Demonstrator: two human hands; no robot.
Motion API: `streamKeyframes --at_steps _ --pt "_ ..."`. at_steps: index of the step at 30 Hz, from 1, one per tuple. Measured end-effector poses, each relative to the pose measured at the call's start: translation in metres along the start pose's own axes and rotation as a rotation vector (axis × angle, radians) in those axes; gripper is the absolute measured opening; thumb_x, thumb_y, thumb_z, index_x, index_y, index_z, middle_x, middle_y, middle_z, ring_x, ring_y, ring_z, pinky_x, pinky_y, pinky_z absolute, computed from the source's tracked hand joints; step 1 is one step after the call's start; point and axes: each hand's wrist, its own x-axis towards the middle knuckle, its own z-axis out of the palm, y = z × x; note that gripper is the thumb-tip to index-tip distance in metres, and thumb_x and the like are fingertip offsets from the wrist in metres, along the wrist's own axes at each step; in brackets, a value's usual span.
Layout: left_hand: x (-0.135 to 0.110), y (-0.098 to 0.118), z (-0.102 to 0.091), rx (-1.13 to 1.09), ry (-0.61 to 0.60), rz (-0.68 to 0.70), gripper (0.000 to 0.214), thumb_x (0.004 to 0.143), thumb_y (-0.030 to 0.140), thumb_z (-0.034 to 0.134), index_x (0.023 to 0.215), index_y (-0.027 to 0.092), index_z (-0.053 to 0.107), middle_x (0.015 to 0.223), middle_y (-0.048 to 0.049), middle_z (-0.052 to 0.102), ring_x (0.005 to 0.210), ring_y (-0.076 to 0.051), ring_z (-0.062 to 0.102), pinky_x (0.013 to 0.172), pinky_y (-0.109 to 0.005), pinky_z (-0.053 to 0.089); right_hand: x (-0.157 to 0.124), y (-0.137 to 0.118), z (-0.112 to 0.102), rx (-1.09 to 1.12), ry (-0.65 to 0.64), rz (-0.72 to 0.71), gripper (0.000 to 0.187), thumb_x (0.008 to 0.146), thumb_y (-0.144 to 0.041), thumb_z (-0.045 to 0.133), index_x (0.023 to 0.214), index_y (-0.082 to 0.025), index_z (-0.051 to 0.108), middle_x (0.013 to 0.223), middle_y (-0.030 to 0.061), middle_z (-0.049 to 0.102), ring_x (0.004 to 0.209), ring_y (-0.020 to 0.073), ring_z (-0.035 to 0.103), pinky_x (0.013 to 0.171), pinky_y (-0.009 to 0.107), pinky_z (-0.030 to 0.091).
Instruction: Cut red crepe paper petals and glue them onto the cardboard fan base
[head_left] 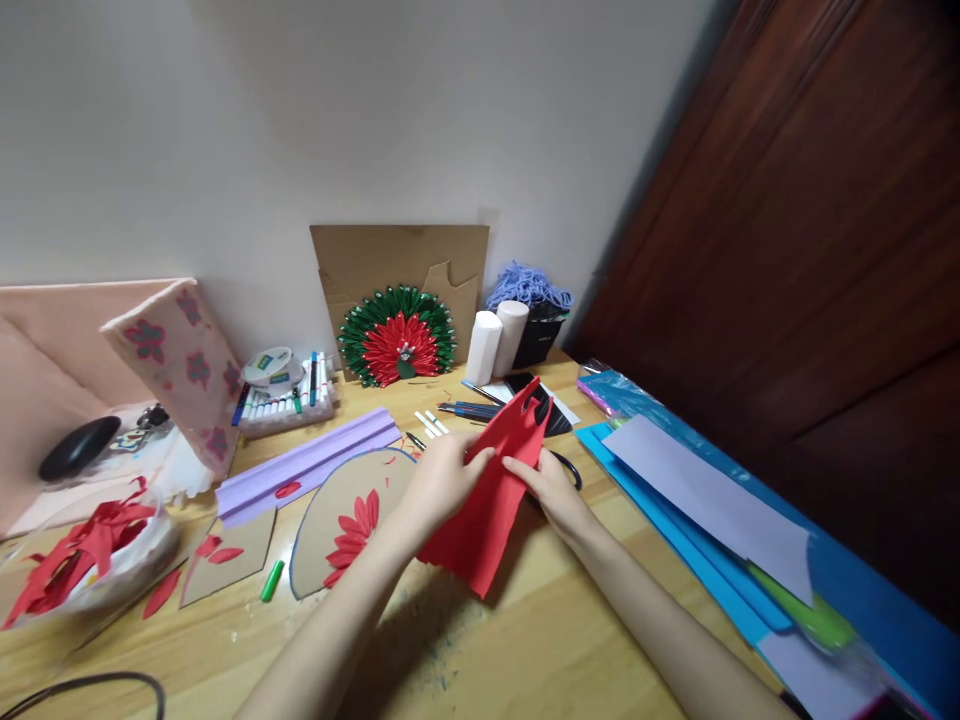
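Observation:
Both hands hold up a folded sheet of red crepe paper (484, 530) above the table. My left hand (448, 478) pinches its left side, thumb on the near face. At the right side, my right hand (556, 492) grips it with the thumb pointing inward; its other fingers are partly hidden behind. A black loop (570, 468), possibly a scissors handle, shows beside the right hand. Left of the paper lies a rounded cardboard piece (313, 535) with a fan of red petals (358, 533), partly covered by my left forearm.
A cardboard panel (397, 255) with a green and red peacock (405, 345) leans on the wall. Left are a purple strip (307, 465), a green cap (272, 580) and a bowl (161, 545) of red scraps. White bottles (484, 348) stand behind; coloured sheets (705, 490) lie right.

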Motion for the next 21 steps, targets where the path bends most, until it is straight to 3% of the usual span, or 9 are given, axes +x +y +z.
streamKeyframes --at_steps 2,6,10,12,14,17,19,21 --pt "0.002 -0.006 -0.001 0.011 0.003 -0.019 0.027 0.085 0.032 0.044 0.087 0.017 0.067 0.089 -0.0087 0.07 0.08 -0.024 0.061 0.07 -0.031 0.042 0.001 -0.001 -0.004 0.065 0.012 0.048 0.041 0.067 -0.039 0.073 0.1 -0.017 0.063 0.104 0.0093 0.07 0.098 0.0289 0.065 0.085 0.042 0.052" --pt "0.011 -0.031 0.003 -0.005 0.021 -0.088 0.029 0.083 0.038 0.047 0.069 0.016 0.06 0.068 -0.0031 0.064 0.066 -0.02 0.056 0.06 -0.028 0.038 0.0 -0.004 -0.011 0.114 -0.008 0.104 0.036 0.069 -0.038 0.071 0.098 -0.017 0.065 0.105 0.008 0.07 0.095 0.0255 0.067 0.081 0.037 0.054" --pt "0.016 -0.049 0.002 -0.026 0.063 -0.115 0.034 0.08 0.043 0.05 0.061 0.015 0.056 0.057 0.0006 0.056 0.059 -0.016 0.05 0.055 -0.025 0.035 -0.002 -0.008 -0.017 0.033 -0.229 0.152 0.039 0.07 -0.038 0.072 0.102 -0.017 0.065 0.101 0.0071 0.071 0.092 0.0243 0.067 0.082 0.038 0.054" --pt "0.016 -0.052 -0.004 -0.015 0.085 -0.11 0.035 0.079 0.044 0.052 0.06 0.015 0.056 0.057 0.0012 0.055 0.058 -0.015 0.048 0.055 -0.025 0.033 0.001 -0.008 -0.022 -0.029 -0.234 0.163 0.041 0.072 -0.042 0.069 0.104 -0.017 0.063 0.102 0.0084 0.07 0.093 0.0246 0.067 0.085 0.04 0.052" --pt "0.014 -0.05 -0.011 0.024 0.062 -0.088 0.035 0.078 0.046 0.053 0.06 0.015 0.057 0.058 0.001 0.056 0.058 -0.014 0.047 0.054 -0.025 0.032 0.006 -0.008 -0.028 -0.096 -0.063 0.079 0.046 0.075 -0.048 0.063 0.11 -0.018 0.058 0.112 0.0103 0.066 0.101 0.0247 0.064 0.09 0.041 0.049" --pt "0.01 -0.043 -0.019 0.064 -0.107 -0.023 0.035 0.078 0.047 0.054 0.067 0.015 0.063 0.065 -0.0008 0.062 0.061 -0.015 0.051 0.057 -0.026 0.034 0.011 -0.013 -0.037 -0.287 0.22 -0.23 0.061 0.071 -0.047 0.068 0.123 -0.023 0.049 0.132 0.0102 0.052 0.121 0.0256 0.049 0.101 0.044 0.039" --pt "0.006 -0.036 -0.019 0.074 -0.238 0.021 0.035 0.079 0.047 0.054 0.07 0.015 0.064 0.067 -0.0016 0.063 0.063 -0.016 0.052 0.057 -0.025 0.035 0.008 -0.019 -0.041 -0.467 0.158 -0.378 0.061 0.068 -0.041 0.072 0.123 -0.026 0.051 0.133 0.0078 0.051 0.125 0.0253 0.044 0.105 0.043 0.034" --pt "0.003 -0.031 -0.016 0.108 -0.318 0.072 0.033 0.078 0.047 0.056 0.073 0.016 0.065 0.07 -0.0023 0.065 0.064 -0.017 0.054 0.058 -0.026 0.036 0.003 -0.026 -0.042 -0.615 -0.036 -0.372 0.042 0.072 -0.037 0.07 0.111 -0.024 0.061 0.12 0.0065 0.06 0.116 0.0244 0.052 0.1 0.04 0.039"
